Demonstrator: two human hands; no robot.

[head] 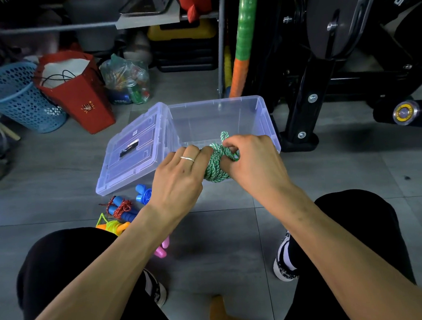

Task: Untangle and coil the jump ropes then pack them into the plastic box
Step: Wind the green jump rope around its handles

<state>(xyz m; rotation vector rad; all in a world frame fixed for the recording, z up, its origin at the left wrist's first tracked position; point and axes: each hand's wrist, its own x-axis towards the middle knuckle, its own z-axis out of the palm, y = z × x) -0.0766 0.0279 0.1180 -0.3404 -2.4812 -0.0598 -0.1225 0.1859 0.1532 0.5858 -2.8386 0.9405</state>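
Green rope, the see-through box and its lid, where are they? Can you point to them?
green rope (216,163), head view, on the coiled bundle between the two hands.
plastic box (264,115), head view, on its right wall.
lid (128,153), head view, on its flat top, left of the box.

My single head-worn wide-angle view looks forward and steeply down, close over my hands, toward the floor (218,235) ahead.
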